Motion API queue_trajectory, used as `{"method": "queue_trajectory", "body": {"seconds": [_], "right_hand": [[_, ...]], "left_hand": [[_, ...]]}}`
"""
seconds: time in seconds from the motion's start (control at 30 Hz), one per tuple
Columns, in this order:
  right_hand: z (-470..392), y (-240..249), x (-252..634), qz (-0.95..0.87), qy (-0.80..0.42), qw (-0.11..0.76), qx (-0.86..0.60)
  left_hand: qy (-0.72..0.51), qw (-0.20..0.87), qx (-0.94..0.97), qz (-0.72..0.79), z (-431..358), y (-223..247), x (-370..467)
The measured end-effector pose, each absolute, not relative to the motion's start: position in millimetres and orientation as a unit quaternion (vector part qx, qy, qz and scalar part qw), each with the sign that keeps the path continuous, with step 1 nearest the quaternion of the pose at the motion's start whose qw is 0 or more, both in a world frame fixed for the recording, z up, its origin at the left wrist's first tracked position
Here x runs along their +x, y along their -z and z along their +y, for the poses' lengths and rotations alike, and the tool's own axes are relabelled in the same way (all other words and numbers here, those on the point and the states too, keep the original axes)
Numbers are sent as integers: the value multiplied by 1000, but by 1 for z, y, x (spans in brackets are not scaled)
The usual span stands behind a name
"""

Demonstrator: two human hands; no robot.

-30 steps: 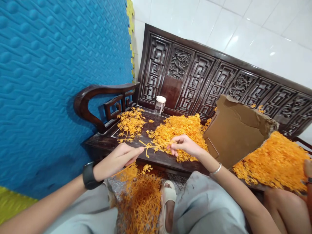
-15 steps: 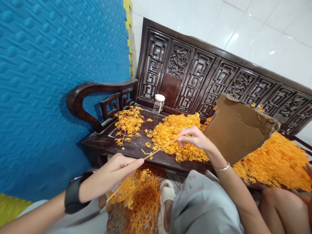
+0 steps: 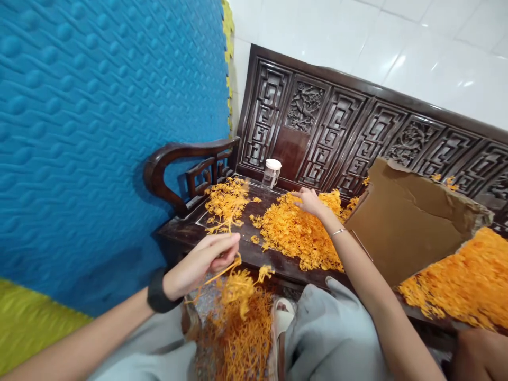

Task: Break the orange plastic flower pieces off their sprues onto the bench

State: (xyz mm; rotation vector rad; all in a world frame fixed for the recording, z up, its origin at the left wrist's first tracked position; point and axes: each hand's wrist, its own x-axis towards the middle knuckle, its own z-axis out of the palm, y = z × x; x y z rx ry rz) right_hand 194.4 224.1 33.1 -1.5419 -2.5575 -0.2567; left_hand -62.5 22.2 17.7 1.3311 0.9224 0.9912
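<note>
My left hand is closed around an orange artificial flower stem. A bent length of it shows below the fingers, with orange bits near its end; a blurred part stands above the hand. My right hand is over the large pile of orange flower pieces on the dark wooden bench, index finger stretched out and the others partly hidden. Nothing shows in it. Left of that pile, several orange flower sprays lie on the bench. Cut or stripped orange stems heap on the floor between my feet.
A clear jug with a white lid stands by the carved backrest. A cardboard sheet leans between the pile and another orange pile. The curved armrest borders a blue mat. Another person's knee is at lower right.
My right hand has let go of the stem stretched between both hands and moved up over the pile. My left hand has turned and still grips a stem. The view has shifted left.
</note>
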Motion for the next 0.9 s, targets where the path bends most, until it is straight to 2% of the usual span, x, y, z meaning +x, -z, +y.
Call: {"method": "queue_trajectory", "body": {"seconds": [0.17,0.23,0.3,0.33,0.4,0.53,0.7,0.8,0.9], "right_hand": [[212,-36,191,-860,66,70,-502],[195,-44,180,-890,-54,104,-441],[172,-52,167,-907,-236,115,-330],[158,-55,160,-905,-309,95,-275],[132,-60,149,-900,-376,47,-217],[90,-62,137,-925,-325,1,-195],[67,-60,154,-948,-248,11,-197],[64,-57,177,-942,-231,71,-233],[61,-54,195,-910,-210,197,-300]], "left_hand": [[-474,636,500,349,26,-21,-55],[-487,636,493,340,27,-23,-53],[-498,630,493,336,28,-24,-52],[-501,628,493,334,28,-24,-51],[-500,627,496,332,27,-24,-52],[-492,626,503,335,26,-23,-54],[-453,615,540,354,18,-22,-61],[-352,621,594,371,11,-21,-68],[-317,641,581,387,6,-18,-74]]}}
